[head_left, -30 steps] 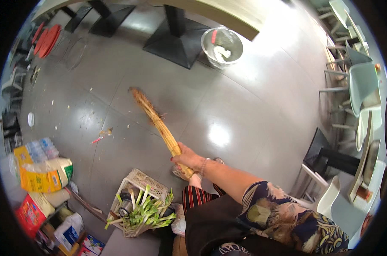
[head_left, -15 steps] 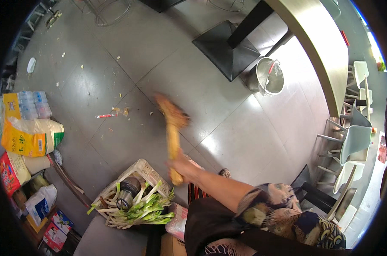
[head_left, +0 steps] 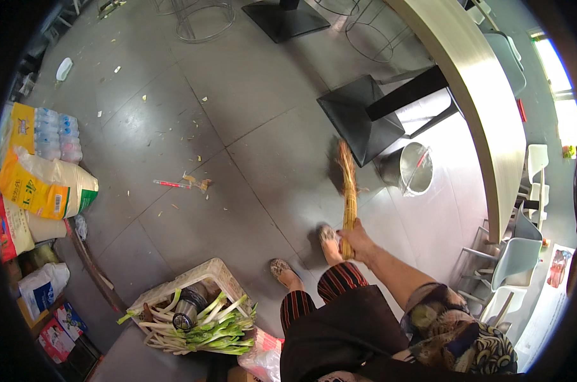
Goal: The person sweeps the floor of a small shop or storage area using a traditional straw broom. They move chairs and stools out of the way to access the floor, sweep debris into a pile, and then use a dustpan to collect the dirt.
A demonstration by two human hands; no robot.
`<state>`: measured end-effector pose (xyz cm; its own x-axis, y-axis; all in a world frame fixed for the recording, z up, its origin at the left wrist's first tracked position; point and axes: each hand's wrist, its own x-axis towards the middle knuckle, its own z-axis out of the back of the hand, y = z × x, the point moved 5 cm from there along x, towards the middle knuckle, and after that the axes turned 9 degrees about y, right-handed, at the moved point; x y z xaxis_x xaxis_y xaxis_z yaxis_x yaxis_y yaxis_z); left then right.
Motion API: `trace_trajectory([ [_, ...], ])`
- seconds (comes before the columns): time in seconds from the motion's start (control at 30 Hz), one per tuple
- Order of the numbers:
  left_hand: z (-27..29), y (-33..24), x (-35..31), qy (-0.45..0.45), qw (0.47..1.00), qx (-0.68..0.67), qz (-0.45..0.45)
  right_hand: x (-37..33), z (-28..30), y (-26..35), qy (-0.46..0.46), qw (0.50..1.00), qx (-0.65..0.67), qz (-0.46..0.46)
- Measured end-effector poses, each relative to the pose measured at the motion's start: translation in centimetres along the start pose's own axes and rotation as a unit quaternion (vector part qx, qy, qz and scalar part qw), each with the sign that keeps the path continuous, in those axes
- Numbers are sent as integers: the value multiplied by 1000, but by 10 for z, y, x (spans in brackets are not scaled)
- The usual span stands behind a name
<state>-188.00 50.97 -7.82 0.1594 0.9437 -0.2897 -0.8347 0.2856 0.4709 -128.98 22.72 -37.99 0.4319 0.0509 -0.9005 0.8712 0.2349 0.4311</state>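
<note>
My right hand (head_left: 357, 242) is wrapped round the handle of a short straw broom (head_left: 349, 197). The bristles point away from me, their tip beside the near edge of a square black table base (head_left: 363, 118); whether they touch it I cannot tell. To the broom's right stands a metal bucket (head_left: 406, 169) with a clear plastic liner. Off to the left on the grey tiles lie a red and white strip (head_left: 171, 184), a brown scrap (head_left: 204, 185) and several small pale bits. My left hand is out of view.
A pale crate (head_left: 218, 270) at the lower left holds green onions (head_left: 222, 328) and a dark metal-rimmed vessel (head_left: 188, 309). Sacks (head_left: 40, 191) and bottled water (head_left: 58, 134) line the left side. A curved tabletop (head_left: 492, 114) and grey chairs (head_left: 517, 261) stand right.
The broom in my right hand has swung from the middle of the floor to the right, up to the black table base. The view has shifted, and both my feet now show.
</note>
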Motion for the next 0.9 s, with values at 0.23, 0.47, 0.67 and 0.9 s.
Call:
trace_trajectory([
  [0.23,16,-15,0,-25,999,30,-17,59,-193,18,233,971,37,-47],
  [0.47,35,-35,8,21,998,10,62,22,-166,118,379,924,12,-55],
  [0.67,16,-22,6,23,994,-30,99,-26,-63,60,260,955,-1,-144],
  [0.9,10,-15,3,59,986,-74,134,35,-240,50,310,919,149,-192],
])
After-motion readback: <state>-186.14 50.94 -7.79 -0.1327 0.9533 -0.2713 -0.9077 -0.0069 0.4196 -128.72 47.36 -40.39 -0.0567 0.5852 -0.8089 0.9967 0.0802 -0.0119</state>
